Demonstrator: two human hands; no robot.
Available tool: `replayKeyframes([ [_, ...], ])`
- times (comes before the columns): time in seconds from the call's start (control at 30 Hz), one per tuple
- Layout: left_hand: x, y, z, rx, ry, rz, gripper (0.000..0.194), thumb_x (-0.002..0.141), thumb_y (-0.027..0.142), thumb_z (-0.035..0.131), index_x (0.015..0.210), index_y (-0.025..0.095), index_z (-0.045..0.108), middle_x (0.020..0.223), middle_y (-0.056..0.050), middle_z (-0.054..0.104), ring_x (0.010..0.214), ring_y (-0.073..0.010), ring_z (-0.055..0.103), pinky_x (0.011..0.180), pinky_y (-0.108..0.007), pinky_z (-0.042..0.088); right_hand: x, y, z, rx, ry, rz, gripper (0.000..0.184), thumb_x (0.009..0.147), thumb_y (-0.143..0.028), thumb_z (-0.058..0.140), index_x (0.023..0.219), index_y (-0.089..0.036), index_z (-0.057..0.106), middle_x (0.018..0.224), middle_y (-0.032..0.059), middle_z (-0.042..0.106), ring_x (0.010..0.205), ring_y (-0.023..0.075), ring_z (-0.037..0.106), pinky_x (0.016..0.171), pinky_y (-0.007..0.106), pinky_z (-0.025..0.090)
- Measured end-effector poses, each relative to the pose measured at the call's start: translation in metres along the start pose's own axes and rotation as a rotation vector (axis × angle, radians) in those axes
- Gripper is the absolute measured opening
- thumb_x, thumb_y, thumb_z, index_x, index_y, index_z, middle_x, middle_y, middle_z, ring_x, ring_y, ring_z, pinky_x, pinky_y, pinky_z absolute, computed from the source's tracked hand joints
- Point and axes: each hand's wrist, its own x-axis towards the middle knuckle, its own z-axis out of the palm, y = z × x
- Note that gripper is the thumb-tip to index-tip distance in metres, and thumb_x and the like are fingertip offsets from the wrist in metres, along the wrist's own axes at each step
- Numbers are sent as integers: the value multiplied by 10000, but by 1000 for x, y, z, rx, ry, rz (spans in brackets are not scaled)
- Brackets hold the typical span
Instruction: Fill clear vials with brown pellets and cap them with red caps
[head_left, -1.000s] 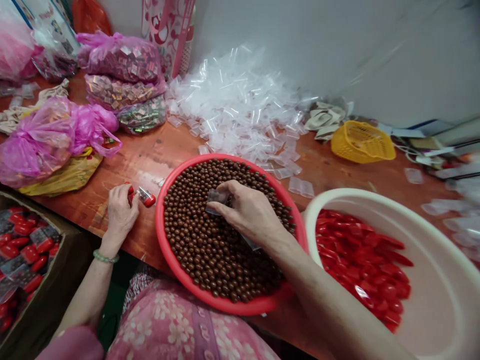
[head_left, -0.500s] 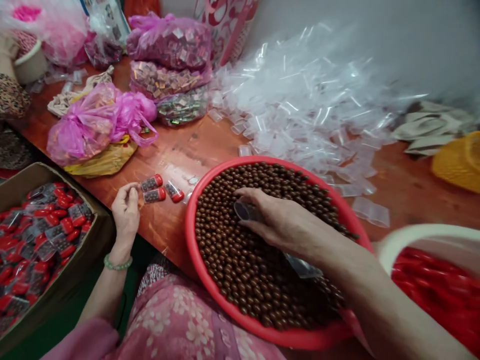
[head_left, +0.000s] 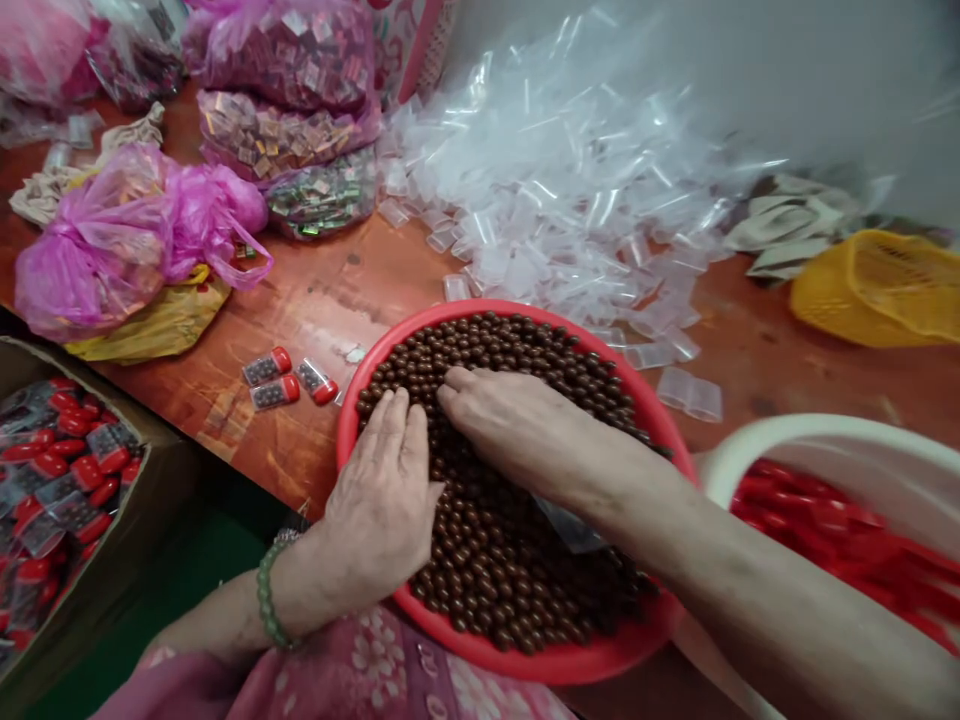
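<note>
My left hand [head_left: 382, 490], with a green bead bracelet [head_left: 271, 590] at its wrist, lies with straight fingers against the brown balls at the left side of the red basin [head_left: 346, 430]. Nothing is seen in it. Bent over the middle of the heap, my right hand [head_left: 502, 420] has its fingertips among the brown balls [head_left: 495, 580]. Its palm side is hidden, and so is the clear plastic tube it held a moment ago. Below the right wrist, a clear plastic piece [head_left: 570, 525] rests on the balls. Several filled tubes with red caps [head_left: 274, 392] lie left of the basin.
Left stands a cardboard box [head_left: 161, 480] of red-capped tubes. Behind the basin spreads a pile of clear tubes [head_left: 540, 220]. A white tub [head_left: 825, 430] with red pieces and a yellow basket [head_left: 840, 285] are at right. Pink bags [head_left: 97, 250] lie at back left.
My left hand has moved right from beside the filled tubes into the basin, its fingers now straight. My right hand has turned palm down and hides the tube. The view has shifted right.
</note>
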Motion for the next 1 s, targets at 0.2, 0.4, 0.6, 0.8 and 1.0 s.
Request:
replayKeyframes([
  [0.2,10,6,-3,112,-177,3,593,914,105,394,1454,-84,241,1551,-337,263,1485,-380,187,1195,-509,326,1,15,6,389,-159,-85,269,701,-3,527,911,-120,648,918,93,665,854,227,665,766,315,522],
  [0.4,19,2,4,6,-183,38,587,931,108,355,1462,-92,203,1548,-335,275,1484,-364,219,1200,-499,325,-6,24,8,945,-117,-18,245,700,-53,570,918,-142,637,945,46,677,911,196,632,838,292,480],
  [0.6,26,-2,6,-196,-88,24,542,992,199,305,1478,-30,233,1514,-314,363,1462,-317,331,1178,-521,361,-18,36,9,1167,-59,14,337,764,-198,679,1099,-175,644,1074,17,684,997,194,608,920,306,449],
  [0.8,32,-4,-2,-318,61,44,534,973,232,426,1472,74,317,1521,-236,404,1457,-293,352,1195,-522,333,-27,38,5,1335,77,-21,402,779,-368,771,1105,-174,638,1054,30,640,982,181,573,893,312,459],
  [1.0,44,-3,-15,-646,-90,-48,520,944,288,522,1415,97,417,1480,-185,478,1384,-275,460,1187,-457,356,-33,42,1,1426,208,-98,440,756,-456,792,1090,-191,683,1050,32,544,814,115,502,676,244,457],
])
